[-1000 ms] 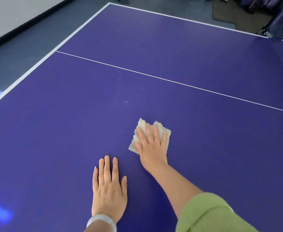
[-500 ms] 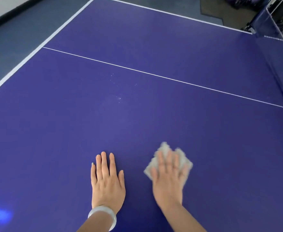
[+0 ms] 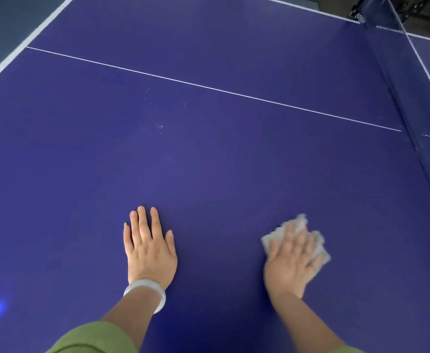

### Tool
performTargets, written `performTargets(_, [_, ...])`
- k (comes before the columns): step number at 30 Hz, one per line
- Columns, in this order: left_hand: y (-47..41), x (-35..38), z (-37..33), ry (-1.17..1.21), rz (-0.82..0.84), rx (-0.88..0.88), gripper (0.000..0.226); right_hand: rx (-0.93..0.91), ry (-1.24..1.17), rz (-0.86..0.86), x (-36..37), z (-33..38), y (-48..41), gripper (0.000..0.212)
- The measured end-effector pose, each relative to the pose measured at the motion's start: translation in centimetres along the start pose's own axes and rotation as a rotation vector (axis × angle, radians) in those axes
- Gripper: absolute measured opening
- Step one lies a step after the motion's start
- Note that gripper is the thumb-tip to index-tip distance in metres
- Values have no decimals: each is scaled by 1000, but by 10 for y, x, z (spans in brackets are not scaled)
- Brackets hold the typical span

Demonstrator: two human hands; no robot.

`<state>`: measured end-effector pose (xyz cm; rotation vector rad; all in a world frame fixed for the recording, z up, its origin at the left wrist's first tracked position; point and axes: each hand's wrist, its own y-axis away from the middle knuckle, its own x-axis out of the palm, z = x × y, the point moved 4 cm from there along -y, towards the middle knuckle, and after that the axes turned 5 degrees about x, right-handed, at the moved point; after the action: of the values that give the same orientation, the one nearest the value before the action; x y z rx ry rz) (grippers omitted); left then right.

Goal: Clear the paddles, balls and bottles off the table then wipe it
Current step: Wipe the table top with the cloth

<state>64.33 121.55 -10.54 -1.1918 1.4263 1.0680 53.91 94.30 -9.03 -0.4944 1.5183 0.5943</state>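
The purple table tennis table [image 3: 208, 161] fills the view, and no paddles, balls or bottles show on it. My right hand [image 3: 291, 263] lies flat with straight fingers, pressing a small pale cloth [image 3: 272, 239] onto the surface at the lower right; hand and cloth are blurred. My left hand [image 3: 149, 248], with a white bangle at the wrist, rests flat on the table to the left of the cloth, fingers straight. A few small white specks [image 3: 160, 126] sit on the surface above my left hand.
The net [image 3: 412, 98] runs along the right side, from the top right down to the right edge. A white centre line [image 3: 208, 87] crosses the table. Grey floor [image 3: 0, 21] lies beyond the table's left edge.
My right hand has slid the cloth to the right and nearer to me across the table. My left hand has stayed flat in the same spot.
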Motion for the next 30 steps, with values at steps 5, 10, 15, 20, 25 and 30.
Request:
performTargets(5, [-1,-2,0,20,-10,5,64,-791,124,58,4,36,85,62])
performTargets(10, [-3,-8,4,106,62,38,65,-574,145,73,10,-50,38,55])
performTargets(15, [21,-16,12,100,167,144,68,66,-57,172,6,-76,21,54])
performTargets(20, [92,-14,19,28,169,114,73,-398,-10,55,6,10,104,61])
performTargets(25, [116,-7,39,1,197,135,78,-984,97,27,7,-9,132,66])
performTargets(30, [113,-1,45,2,260,144,84,-247,51,39,9,-87,62,60])
